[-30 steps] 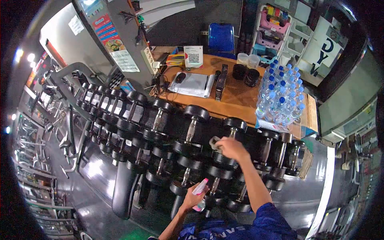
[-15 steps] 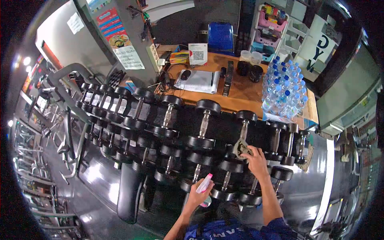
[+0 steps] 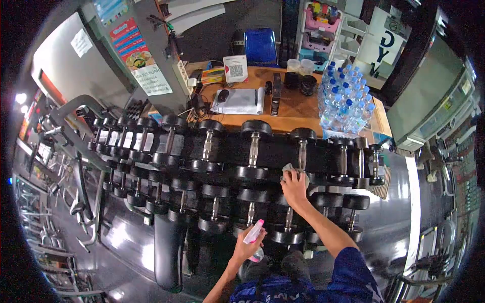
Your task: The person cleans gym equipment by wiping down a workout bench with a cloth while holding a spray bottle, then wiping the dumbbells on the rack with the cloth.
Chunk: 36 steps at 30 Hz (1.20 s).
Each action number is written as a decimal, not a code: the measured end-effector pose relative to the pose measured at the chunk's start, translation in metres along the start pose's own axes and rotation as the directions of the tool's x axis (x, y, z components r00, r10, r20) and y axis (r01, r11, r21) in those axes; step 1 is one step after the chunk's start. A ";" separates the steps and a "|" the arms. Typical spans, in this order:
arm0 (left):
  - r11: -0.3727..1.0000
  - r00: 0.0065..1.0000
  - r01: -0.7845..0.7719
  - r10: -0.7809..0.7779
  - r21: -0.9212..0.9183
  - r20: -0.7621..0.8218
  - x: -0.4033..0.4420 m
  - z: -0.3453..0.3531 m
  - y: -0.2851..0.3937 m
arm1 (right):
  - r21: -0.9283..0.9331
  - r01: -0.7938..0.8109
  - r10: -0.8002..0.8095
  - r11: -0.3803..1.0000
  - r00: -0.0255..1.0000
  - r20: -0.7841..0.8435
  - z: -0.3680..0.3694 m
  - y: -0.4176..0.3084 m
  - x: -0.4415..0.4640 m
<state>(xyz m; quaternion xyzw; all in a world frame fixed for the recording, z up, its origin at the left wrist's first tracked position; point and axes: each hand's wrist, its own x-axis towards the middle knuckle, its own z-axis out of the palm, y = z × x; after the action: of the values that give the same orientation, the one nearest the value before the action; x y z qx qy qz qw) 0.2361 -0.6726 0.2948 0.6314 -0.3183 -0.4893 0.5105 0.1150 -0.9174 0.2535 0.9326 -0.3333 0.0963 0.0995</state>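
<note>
My left hand (image 3: 247,244) is wrapped round a spray bottle (image 3: 254,231) with a white and pink trigger head; its clear lower part shows below my fingers. My right hand (image 3: 294,188) presses a greyish cloth (image 3: 289,169) against the near end of a dumbbell (image 3: 302,146) on the upper row of the rack. That near end is mostly hidden by the hand and cloth. Another dumbbell (image 3: 254,149) lies just left of it, with a black head at each end and a silver handle. Below my right forearm is a lower-row dumbbell (image 3: 289,220).
Behind the rack stands a wooden desk (image 3: 298,108) with papers (image 3: 235,102), a mouse, dark jars and a QR-code sign (image 3: 235,69). Clustered water bottles (image 3: 345,98) stand at its right end. A black padded bench (image 3: 168,250) is at the lower left, near the rack.
My right hand has moved left with the cloth, from beside the dumbbell's near head to over it. The left hand still holds the spray bottle. The camera view has shifted slightly.
</note>
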 end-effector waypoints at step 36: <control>0.997 0.987 0.016 -0.027 -0.072 -0.161 -0.029 0.113 -0.015 | 0.531 -0.135 0.336 0.836 0.893 -0.301 -0.007 0.088 -0.058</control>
<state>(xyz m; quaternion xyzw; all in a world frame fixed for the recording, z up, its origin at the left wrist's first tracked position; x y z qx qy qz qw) 0.1192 -0.6800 0.2885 0.6541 -0.2514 -0.4528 0.5513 0.0139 -0.9476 0.2564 0.8400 -0.3857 0.3701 -0.0935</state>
